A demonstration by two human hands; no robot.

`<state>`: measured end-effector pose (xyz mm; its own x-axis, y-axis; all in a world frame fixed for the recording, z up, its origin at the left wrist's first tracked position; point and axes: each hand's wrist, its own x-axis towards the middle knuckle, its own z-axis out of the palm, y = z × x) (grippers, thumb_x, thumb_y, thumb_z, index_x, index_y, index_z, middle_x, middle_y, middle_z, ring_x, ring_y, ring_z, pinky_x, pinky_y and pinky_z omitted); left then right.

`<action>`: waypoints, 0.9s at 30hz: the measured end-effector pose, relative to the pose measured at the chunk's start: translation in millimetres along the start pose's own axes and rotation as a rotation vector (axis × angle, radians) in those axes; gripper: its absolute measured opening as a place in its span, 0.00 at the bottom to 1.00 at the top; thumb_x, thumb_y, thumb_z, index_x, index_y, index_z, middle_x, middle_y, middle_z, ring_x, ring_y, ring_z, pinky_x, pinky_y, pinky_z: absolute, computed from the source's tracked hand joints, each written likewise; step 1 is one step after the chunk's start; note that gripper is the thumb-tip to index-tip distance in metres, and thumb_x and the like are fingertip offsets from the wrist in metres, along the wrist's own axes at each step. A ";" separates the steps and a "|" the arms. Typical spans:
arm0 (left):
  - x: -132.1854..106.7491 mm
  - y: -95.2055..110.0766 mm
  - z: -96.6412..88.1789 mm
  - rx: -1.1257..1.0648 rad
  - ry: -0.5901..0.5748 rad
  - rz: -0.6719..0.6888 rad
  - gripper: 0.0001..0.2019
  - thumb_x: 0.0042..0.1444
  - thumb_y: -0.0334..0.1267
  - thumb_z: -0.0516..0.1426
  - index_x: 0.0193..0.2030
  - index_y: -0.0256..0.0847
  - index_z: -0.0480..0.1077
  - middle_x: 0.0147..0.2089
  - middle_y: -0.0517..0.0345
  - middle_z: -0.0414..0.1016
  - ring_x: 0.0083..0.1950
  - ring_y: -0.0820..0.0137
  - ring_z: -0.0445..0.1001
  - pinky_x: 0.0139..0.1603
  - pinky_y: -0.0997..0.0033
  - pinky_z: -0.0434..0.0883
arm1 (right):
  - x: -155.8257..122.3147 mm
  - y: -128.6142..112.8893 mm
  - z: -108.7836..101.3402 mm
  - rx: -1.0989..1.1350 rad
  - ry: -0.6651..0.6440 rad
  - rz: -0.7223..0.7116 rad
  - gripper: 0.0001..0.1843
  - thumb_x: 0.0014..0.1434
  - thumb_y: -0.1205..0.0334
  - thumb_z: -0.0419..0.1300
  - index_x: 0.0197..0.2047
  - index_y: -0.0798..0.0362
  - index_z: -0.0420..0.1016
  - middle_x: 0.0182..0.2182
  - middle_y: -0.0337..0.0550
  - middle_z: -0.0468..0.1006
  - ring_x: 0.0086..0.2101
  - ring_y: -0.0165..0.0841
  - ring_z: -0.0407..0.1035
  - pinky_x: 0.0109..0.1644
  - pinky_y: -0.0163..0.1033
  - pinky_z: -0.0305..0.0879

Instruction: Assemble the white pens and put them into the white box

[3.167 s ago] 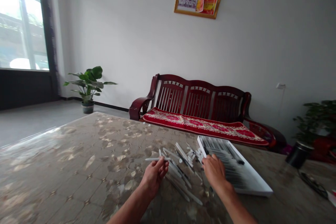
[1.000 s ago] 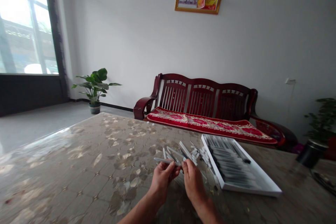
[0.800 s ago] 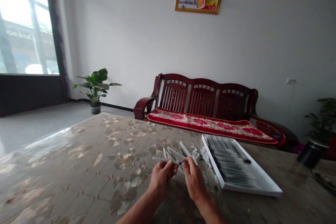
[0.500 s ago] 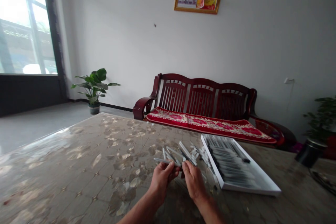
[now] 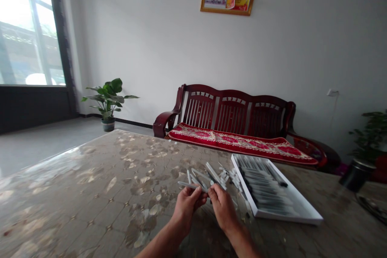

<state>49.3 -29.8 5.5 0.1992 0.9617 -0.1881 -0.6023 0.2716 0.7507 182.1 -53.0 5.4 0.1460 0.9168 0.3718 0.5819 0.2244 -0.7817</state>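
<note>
My left hand is closed round a thin white pen held level over the table, its free end pointing left. My right hand pinches the pen's right end, though what sits between those fingertips is too small to make out. Just beyond both hands lies a loose heap of white pens. To the right of the heap is a flat white box with rows of pens laid in it.
The table has a glossy brown leaf-patterned top. Behind it stands a dark red wooden bench with a red cushion. A potted plant is on the floor at left; a dark pot sits at far right.
My right hand left the box's edge and came over to the pen in my left hand. Over the last second both hands have stayed together on it, barely shifting.
</note>
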 end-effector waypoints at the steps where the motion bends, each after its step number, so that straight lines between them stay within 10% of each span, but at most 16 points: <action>1: 0.1 -0.4 0.0 0.000 -0.004 0.002 0.15 0.40 0.38 0.73 0.29 0.35 0.74 0.26 0.54 0.79 0.27 0.71 0.78 0.31 0.76 0.75 | 0.2 1.1 1.1 0.027 -0.004 0.032 0.26 0.64 0.39 0.47 0.27 0.49 0.69 0.21 0.38 0.73 0.24 0.33 0.67 0.28 0.35 0.58; 15: -4.0 3.2 4.4 0.068 -0.073 0.131 0.22 0.32 0.44 0.74 0.31 0.36 0.74 0.27 0.56 0.79 0.29 0.67 0.79 0.29 0.74 0.75 | 1.8 -14.8 3.3 0.539 -0.092 0.380 0.29 0.55 0.32 0.52 0.19 0.48 0.59 0.10 0.29 0.54 0.12 0.24 0.48 0.15 0.31 0.44; 24: -8.9 24.3 -7.2 0.105 -0.421 -0.538 0.20 0.57 0.51 0.60 0.28 0.32 0.75 0.18 0.59 0.70 0.12 0.86 0.54 0.11 0.87 0.44 | 7.8 -7.7 -24.9 0.500 -0.165 0.211 0.30 0.56 0.37 0.56 0.14 0.49 0.58 0.09 0.29 0.55 0.12 0.23 0.47 0.17 0.31 0.45; 27: -10.1 21.1 -9.8 0.118 -0.471 -0.534 0.17 0.52 0.48 0.65 0.27 0.32 0.75 0.17 0.60 0.70 0.14 0.84 0.59 0.12 0.87 0.50 | 13.1 2.3 -29.5 0.411 -0.150 0.212 0.28 0.57 0.36 0.52 0.19 0.50 0.64 0.13 0.31 0.61 0.14 0.26 0.54 0.19 0.32 0.51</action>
<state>27.0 -33.4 17.0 0.7711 0.5742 -0.2751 -0.2479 0.6688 0.7008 208.9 -50.2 23.2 0.0925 0.9871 0.1305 0.1830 0.1120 -0.9767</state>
